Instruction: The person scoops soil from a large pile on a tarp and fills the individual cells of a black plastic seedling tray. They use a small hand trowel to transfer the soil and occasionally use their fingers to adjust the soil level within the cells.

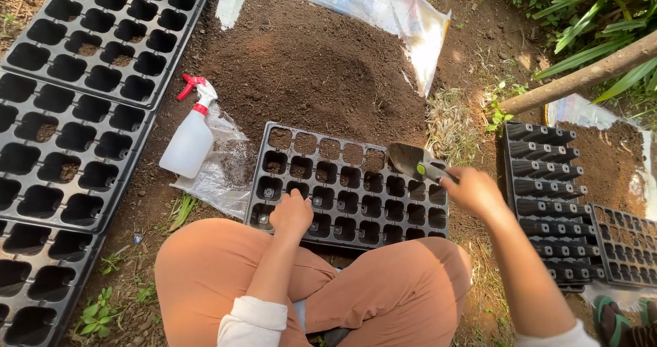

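Note:
A black seedling tray [342,203] with many small cells lies on the ground in front of my crossed legs. Its far row holds soil; most other cells look empty. My left hand [291,213] rests closed on the tray's near left edge. My right hand [473,191] grips the handle of a small grey trowel [408,159] with a green spot, its blade held over the tray's far right corner. Beyond the tray a large heap of dark soil [308,66] lies on a white plastic sheet [383,5].
A white spray bottle [189,140] with a red trigger lies left of the tray on clear plastic. Large black cell trays [75,107] line the left side. A stack of black trays [547,196] stands at right, by another soil patch and a wooden pole [582,76].

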